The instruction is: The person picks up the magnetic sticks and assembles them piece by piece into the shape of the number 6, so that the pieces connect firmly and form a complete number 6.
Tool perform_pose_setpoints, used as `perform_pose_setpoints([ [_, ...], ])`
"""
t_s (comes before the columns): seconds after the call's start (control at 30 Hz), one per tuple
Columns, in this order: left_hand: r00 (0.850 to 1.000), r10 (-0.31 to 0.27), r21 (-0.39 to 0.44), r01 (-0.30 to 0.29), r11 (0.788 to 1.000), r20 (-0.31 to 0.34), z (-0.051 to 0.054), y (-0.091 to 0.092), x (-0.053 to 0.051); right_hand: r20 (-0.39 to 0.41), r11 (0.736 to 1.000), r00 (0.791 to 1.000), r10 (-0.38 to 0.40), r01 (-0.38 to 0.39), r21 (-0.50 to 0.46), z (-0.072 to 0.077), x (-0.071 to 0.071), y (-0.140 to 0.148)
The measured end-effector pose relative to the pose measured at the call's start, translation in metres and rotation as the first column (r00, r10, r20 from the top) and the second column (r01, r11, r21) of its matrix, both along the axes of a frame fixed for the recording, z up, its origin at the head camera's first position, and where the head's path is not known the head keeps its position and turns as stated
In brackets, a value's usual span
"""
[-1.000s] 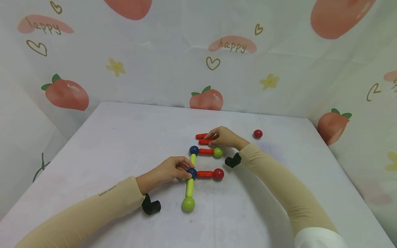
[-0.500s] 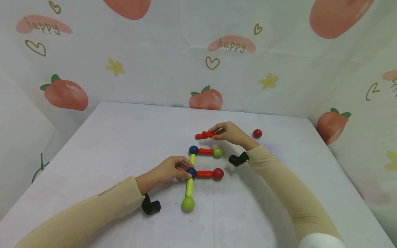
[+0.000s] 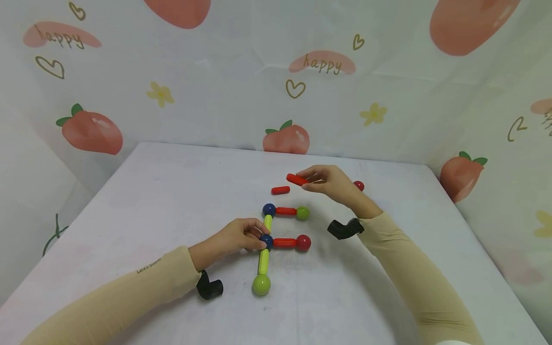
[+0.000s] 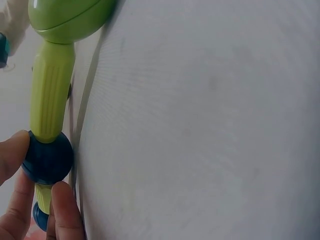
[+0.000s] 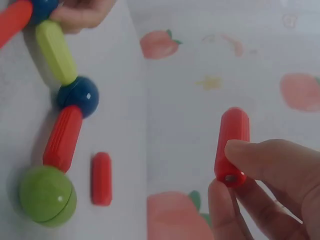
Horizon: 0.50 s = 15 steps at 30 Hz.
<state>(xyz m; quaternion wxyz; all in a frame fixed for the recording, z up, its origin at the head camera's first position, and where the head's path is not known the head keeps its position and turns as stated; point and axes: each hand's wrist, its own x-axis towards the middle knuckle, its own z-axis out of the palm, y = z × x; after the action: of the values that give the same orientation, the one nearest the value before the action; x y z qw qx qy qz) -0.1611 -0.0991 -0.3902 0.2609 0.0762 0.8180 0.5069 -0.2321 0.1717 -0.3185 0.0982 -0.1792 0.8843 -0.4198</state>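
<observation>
On the table lies a joined shape of balls and rods. My left hand (image 3: 241,235) pinches its middle blue ball (image 4: 49,159), which links two yellow-green rods (image 3: 264,261) and a red rod (image 3: 285,243) ending in a red ball (image 3: 304,242). The far blue ball (image 3: 269,209) carries another red rod (image 5: 63,138) with a green ball (image 5: 48,196) on its end. Above the table, my right hand (image 3: 329,184) holds a loose red rod (image 5: 233,145) between thumb and fingers; a metal tip shows on its end. The near end of the shape is a green ball (image 3: 261,284).
One more loose red rod (image 3: 280,190) lies beyond the shape. Partly behind my right hand is a single red ball (image 3: 359,185) on the table. A printed cloth (image 3: 224,86) hangs at the back. Black angled pieces (image 3: 210,286) sit at both wrists.
My right hand has lifted a red rod from beside the other loose one and moved it up and to the right. The left hand stays on the blue ball.
</observation>
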Motion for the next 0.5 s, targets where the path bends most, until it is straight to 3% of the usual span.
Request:
perform_pose_setpoints([
  [0.23,1.0,0.008,-0.01,-0.008,1.0,0.005,0.001,0.001,0.0,-0.028,0.996,0.999,0.026,-0.028,-0.08,0.009,0.028,0.001],
  [0.5,1.0,-0.005,0.001,0.005,1.0,-0.002,0.002,0.001,0.0,-0.071,0.988,0.995,0.071,-0.08,-0.129,0.007,0.063,0.0],
])
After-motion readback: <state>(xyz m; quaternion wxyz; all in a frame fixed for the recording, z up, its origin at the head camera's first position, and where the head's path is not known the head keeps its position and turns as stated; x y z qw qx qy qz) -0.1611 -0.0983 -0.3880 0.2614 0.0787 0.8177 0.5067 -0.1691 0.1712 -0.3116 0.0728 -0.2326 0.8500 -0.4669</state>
